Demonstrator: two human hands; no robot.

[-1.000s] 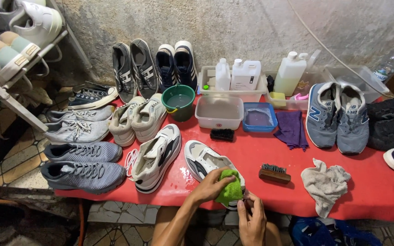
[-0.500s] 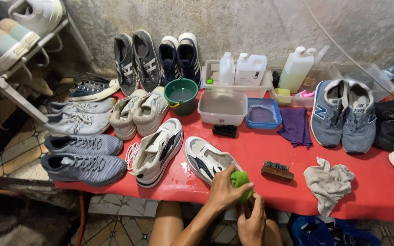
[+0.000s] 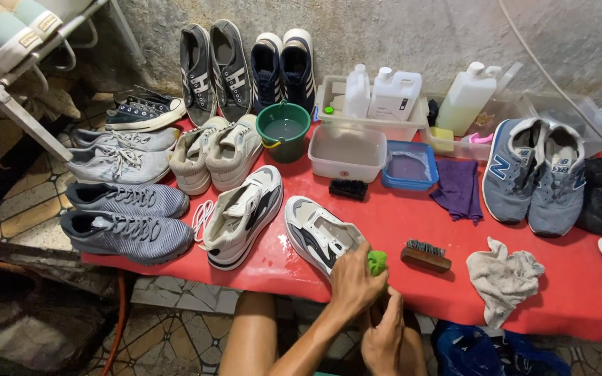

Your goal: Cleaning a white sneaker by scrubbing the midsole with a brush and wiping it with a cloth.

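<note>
My left hand (image 3: 353,282) grips the green sponge (image 3: 376,262), fingers curled tight around it, at the heel of the white sneaker (image 3: 320,235) on the red table (image 3: 384,209). My right hand (image 3: 383,334) sits just below, fingers folded. A second ago the sponge showed broader; now it's squeezed small, and my hands have dropped toward the table edge.

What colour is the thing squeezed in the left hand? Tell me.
Bright green: the sponge in the left hand, head view.

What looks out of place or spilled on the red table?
A loose white shoelace lies beside the white sneaker, which has no laces. Wet patches shine on the red table next to the sneaker being scrubbed.
</note>
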